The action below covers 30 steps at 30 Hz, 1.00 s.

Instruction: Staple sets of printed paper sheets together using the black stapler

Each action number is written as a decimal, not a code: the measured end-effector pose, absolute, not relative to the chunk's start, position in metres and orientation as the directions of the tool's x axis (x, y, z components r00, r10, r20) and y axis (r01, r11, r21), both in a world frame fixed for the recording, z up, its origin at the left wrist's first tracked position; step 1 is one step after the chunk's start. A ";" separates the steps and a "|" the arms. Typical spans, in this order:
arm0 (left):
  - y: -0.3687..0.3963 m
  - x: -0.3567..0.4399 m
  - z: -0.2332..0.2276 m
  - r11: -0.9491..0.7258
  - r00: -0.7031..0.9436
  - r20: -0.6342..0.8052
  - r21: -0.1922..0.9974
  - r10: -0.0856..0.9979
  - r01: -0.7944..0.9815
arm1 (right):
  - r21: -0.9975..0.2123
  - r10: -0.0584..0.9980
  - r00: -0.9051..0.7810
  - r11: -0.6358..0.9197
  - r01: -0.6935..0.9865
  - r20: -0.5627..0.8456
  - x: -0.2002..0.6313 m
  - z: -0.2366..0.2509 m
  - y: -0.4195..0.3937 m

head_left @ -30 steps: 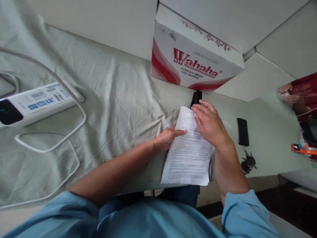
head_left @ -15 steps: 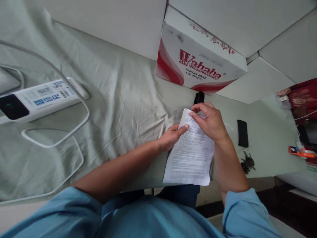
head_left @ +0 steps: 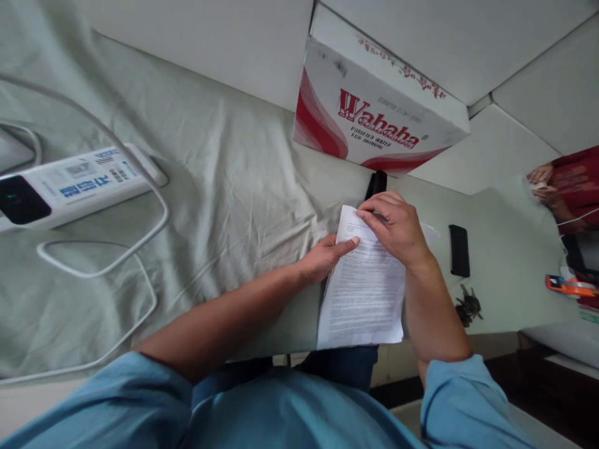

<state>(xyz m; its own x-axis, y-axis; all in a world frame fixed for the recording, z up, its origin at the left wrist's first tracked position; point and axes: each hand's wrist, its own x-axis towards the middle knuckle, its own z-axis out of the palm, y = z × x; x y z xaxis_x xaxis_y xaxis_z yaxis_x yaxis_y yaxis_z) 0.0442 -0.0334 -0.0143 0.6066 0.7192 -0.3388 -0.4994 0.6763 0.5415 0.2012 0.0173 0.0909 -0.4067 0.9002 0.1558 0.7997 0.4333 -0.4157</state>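
Head view of 2 bare hands working a printed white paper sheet (head_left: 362, 293) at the near edge of a table draped in a wrinkled pale-green cloth (head_left: 224, 187). The right hand (head_left: 395, 227) is closed in a pinch on the far top corner of the sheet, thumb and fingertips meeting on the paper; the left hand (head_left: 327, 257) lies half open, its index finger extended and pressing the sheet's left margin just below that corner. The sheet lies flat, its lower end overhanging the table's near edge above a dark blue trouser leg (head_left: 349, 368). Judged from this layout, the corner is gripped but no fold, turn or lift of the sheet is yet visible; whether 1 sheet or several are stacked cannot be told. The paper is thin, matte and densely printed in small black text. Just beyond the right hand a small black object (head_left: 377, 184) is partly hidden; behind it, at the far edge, stands a white-and-red cardboard box (head_left: 374, 125) printed with lettering. Toward the right edge lie a flat black rectangular phone (head_left: 459, 251) and a dark bunch of metal keys (head_left: 468, 307). At the left edge rests a long white plastic power strip (head_left: 75, 187) with looping white cables (head_left: 116, 262). Another person's hands and red sleeve (head_left: 568, 181) appear at the far right corner.
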 end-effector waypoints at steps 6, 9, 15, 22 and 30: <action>-0.035 0.044 -0.018 0.739 0.712 -0.309 0.520 0.631 -0.429 | -0.426 0.917 -0.392 0.385 0.819 0.075 0.201 0.087 0.014; -0.036 0.044 -0.017 0.752 0.718 -0.309 0.487 0.624 -0.444 | -0.425 0.907 -0.412 0.406 0.809 0.083 0.202 0.088 0.012; -0.034 0.043 -0.012 0.785 0.689 -0.388 0.400 0.612 -0.473 | -0.470 0.935 -0.352 0.324 0.821 0.030 0.228 0.096 0.007; -0.045 0.051 -0.018 0.792 0.701 -0.387 0.417 0.599 -0.446 | -0.505 0.975 -0.185 0.101 0.857 -0.120 0.259 0.079 0.007; -0.037 0.049 -0.010 0.833 0.649 -0.523 0.339 0.553 -0.437 | -0.632 0.980 -0.046 -0.088 0.770 -0.192 0.280 0.040 0.014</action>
